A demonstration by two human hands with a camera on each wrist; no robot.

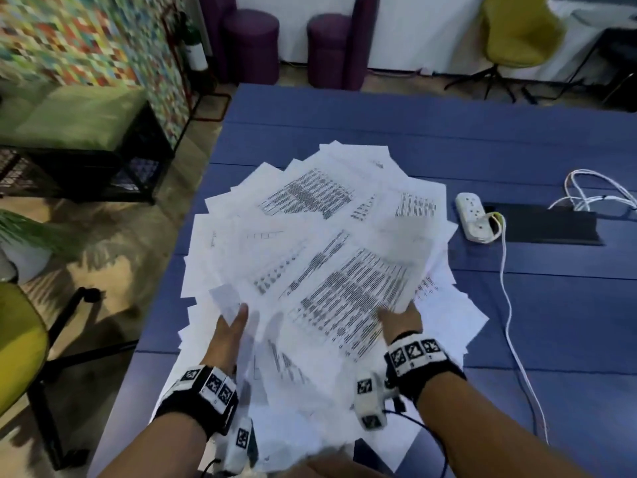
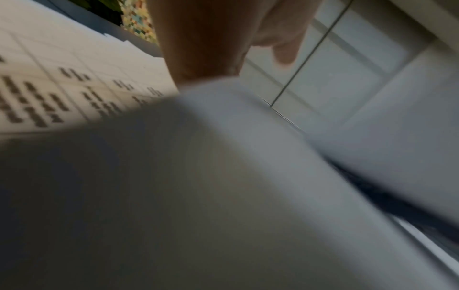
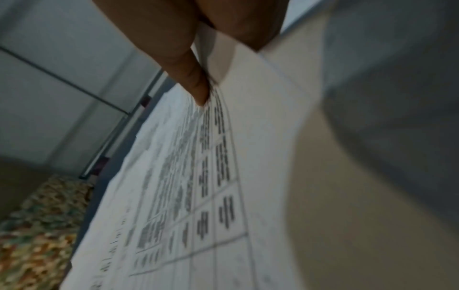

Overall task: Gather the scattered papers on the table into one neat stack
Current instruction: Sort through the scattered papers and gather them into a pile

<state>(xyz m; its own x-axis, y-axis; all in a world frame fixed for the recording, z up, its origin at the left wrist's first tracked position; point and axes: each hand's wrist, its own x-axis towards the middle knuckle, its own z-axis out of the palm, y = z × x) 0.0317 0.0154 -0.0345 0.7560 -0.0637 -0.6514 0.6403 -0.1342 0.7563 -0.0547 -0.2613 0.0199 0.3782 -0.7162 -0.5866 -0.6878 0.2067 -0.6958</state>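
Observation:
A wide, untidy fan of white printed papers (image 1: 327, 236) covers the near left part of the blue table (image 1: 344, 122). My left hand (image 1: 231, 331) holds the fan's near left edge, thumb up; sheets hide its fingers. My right hand (image 1: 401, 317) grips the near right edge of the upper sheets. In the left wrist view my thumb (image 2: 203, 49) lies against a blurred sheet (image 2: 62, 88). In the right wrist view my thumb (image 3: 191, 78) presses onto a printed table sheet (image 3: 198, 186), with fingers behind it. Some lower sheets hang over the table's front edge.
A white power strip (image 1: 474, 217) with a white cable (image 1: 505, 270) lies right of the papers, beside a black panel (image 1: 548, 224). A yellow chair (image 1: 17, 346) stands near left of the table. A green bench (image 1: 69, 115) stands beyond it, and purple stools (image 1: 251, 46) stand at the back.

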